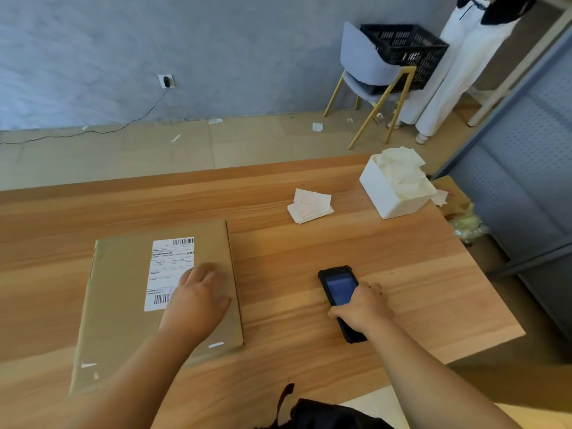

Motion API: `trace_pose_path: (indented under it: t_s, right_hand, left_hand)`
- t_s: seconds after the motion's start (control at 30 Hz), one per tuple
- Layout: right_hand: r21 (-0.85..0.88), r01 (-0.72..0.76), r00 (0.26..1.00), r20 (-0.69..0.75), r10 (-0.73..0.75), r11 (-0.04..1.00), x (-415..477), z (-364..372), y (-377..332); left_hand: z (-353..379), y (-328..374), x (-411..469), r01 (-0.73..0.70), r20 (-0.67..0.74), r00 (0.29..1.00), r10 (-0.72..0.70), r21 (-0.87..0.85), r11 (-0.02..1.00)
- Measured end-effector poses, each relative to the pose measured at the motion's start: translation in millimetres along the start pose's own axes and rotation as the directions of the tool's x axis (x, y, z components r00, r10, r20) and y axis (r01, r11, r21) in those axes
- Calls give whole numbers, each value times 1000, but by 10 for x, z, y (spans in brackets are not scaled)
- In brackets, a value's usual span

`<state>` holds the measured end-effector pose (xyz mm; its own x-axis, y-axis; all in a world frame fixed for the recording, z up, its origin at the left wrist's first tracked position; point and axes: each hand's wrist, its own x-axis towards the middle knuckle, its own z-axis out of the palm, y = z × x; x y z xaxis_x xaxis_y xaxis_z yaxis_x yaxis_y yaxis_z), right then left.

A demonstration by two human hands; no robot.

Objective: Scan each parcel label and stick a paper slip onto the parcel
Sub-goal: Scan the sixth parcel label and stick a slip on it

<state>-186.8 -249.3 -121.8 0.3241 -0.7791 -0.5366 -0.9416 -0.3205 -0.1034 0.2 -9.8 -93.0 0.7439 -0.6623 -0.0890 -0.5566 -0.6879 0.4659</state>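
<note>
- The parcel [161, 301], a flat brown carton, is being kept flat on the wooden table [309, 243] with its printed label [168, 267] facing up; it serves as the landmark here
- The left hand [198, 300] is being rested palm down on the parcel, fingers spread and closed on nothing, partly over the label's near right corner
- The handheld scanner [340, 300] is being gripped by the right hand [363, 308] on the table to the right of the parcel, fingers wrapped round its lower body, screen up
- The scanning step is judged to be starting; the scanner is being called on next to be lifted and aimed at a barcode
- The paper slips [309, 205] are lying beyond the parcel to its right, untouched; a white box [390, 196] is standing farther right
- The lower barcode is being partly covered by the left hand; the label text is too blurred to be read
</note>
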Motion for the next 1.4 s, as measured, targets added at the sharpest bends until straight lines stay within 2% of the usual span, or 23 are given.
trace_pose_path:
  t_s: [0.33,0.57,0.7,0.77,0.83,1.03,1.2,1.4]
  right_hand:
    - [-109,102,995,32,-99,989,474,9,33]
    - [56,188,981,-67,-184,981,1016,-375,-316]
    - [250,145,989,-28,-143,957,1413,-594,-646]
    - [297,176,984,-42,-171,938,1599,-678,-796]
    - [320,215,977,-72,-203,922,1770,-736,-920]
    - [308,216,976,-90,-198,927,2140,-780,-1143]
    - [366,176,981,-144,-132,914,2194,-734,-1111]
    - [386,215,972,-171,-159,897,2131,-730,-1051]
  left_hand:
    - [117,224,397,34,-85,996,-32,23,999]
    - [99,242,771,135,-120,984,-134,-5,991]
    - [61,242,963,178,-120,978,-172,39,983]
    - [34,235,1018,197,-102,976,-190,60,979]
    - [18,224,1047,201,-102,975,-196,50,978]
    - [24,246,1061,185,-149,973,-177,40,982]
    - [66,251,1066,176,-183,969,-165,45,983]
    - [84,264,1046,176,-199,966,-163,47,983]
